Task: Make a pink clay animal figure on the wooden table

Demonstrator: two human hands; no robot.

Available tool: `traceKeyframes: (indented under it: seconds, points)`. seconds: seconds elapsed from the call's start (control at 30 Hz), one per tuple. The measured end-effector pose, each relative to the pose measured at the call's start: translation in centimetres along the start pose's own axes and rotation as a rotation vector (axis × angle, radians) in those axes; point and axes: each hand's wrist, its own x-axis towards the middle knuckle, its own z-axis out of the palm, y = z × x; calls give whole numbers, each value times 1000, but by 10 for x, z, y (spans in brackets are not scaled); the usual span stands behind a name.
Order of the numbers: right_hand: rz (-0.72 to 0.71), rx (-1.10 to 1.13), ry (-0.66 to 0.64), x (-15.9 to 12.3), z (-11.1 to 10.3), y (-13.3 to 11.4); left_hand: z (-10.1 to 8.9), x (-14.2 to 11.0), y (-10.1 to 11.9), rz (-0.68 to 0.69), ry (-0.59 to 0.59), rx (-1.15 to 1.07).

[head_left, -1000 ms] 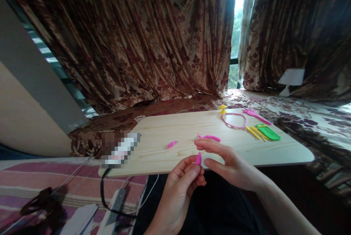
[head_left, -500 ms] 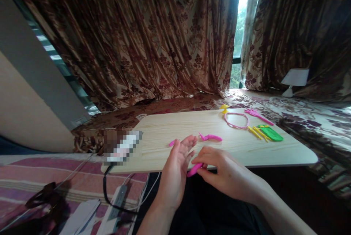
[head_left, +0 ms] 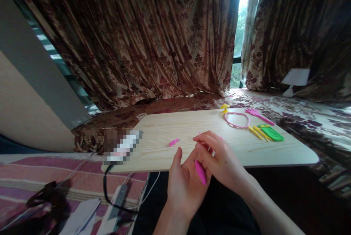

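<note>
Pink piece [head_left: 200,173] now on open left hand [head_left: 185,189]
Right hand [head_left: 221,158], earlier pinching it, half-curled at near edge of table [head_left: 153,129]; its hold unclear.

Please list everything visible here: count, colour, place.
curtains: several, brown, background
window: one, bright, behind
lamp: one, white, back right
table: one, wood-coloured, centre
mushroom-like piece: one, yellow, far edge
ring: one, pink, beside it
forked piece: one, pink, table's right
slab: one, green, table's right
sticks: at least two, yellow, beside slab
small piece: one, pink, table's left half
bits: two visible, pink, behind right hand
pixelated object: one, whitish, table's left
cord: one, black, left
power strip: one, pale, left
papers: several, white, left
striped cloth: one, pinkish, left
oval piece: one, pink, in left hand
left hand: one, lower centre
right hand: one, lower centre
</note>
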Motion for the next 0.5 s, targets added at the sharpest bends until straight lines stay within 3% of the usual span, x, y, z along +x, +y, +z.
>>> traceKeyframes:
  seconds: [0.17,0.27,0.37,0.43,0.5]
  points:
    - [75,-99,-159,-25,-1,-5,1,5,-1,152,75,153]
    - [46,-92,-147,-28,2,13,-7,12,-1,207,82,405]
    - [-26,-210,-70,-20,3,50,-28,22,10,485,151,1029]
    - [-49,-297,-125,-15,4,75,-45,29,20,710,202,1548]
    - [-48,-332,-172,-13,4,94,-58,37,25,783,166,1899]
